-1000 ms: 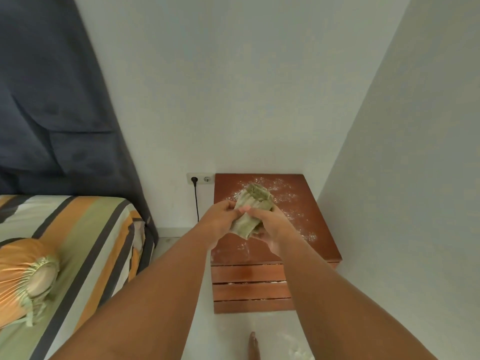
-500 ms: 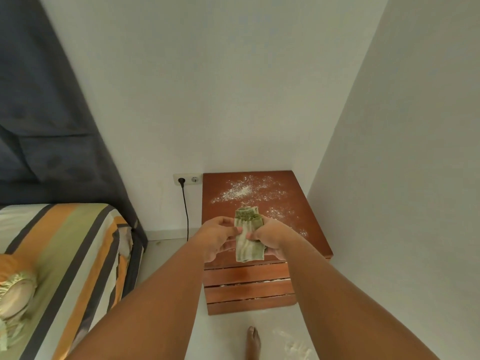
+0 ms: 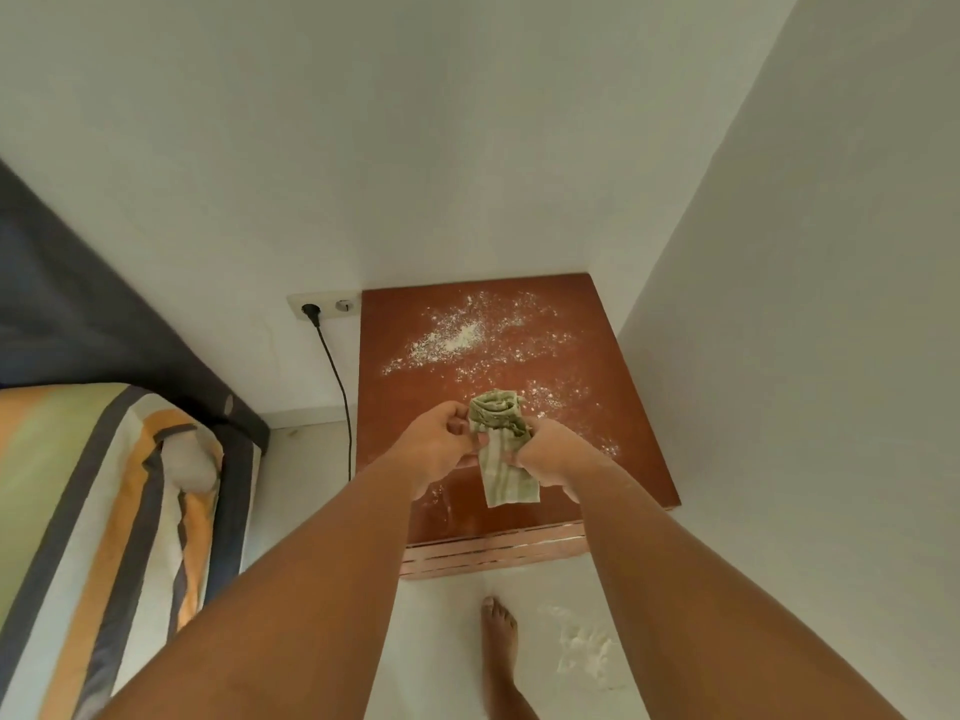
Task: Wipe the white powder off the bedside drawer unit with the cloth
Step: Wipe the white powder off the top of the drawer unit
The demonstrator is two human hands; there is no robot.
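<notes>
Head cam is looking down at a green striped cloth [image 3: 503, 449] being held up in the air over the front part of the bedside drawer unit [image 3: 639, 459], not touching it yet. Both hands are clamped on it: the left hand [image 3: 439, 449] is pinching one side and the right hand [image 3: 550, 457] is gripping the other, close together, with the top bunched up and a flap hanging down between them. Looks to me like they're folding or bunching it into a pad, so the wiping step isn't really going at this moment.

White powder [image 3: 457, 340] is sitting mostly toward the back of the reddish wooden surface, thickest in a patch near the wall, with speckles trailing forward and to the right. Next move, I'd guess, is getting the cloth flat onto the surface past that thick patch and dragging it toward the front, ideally catching the powder instead of pushing it off the edge.

Some powder is already lying on the floor [image 3: 587, 652] beside a bare foot [image 3: 498, 631]. A bed [image 3: 104, 511] is sitting to the left, and a black plug [image 3: 311, 311] is in the wall socket between them.
</notes>
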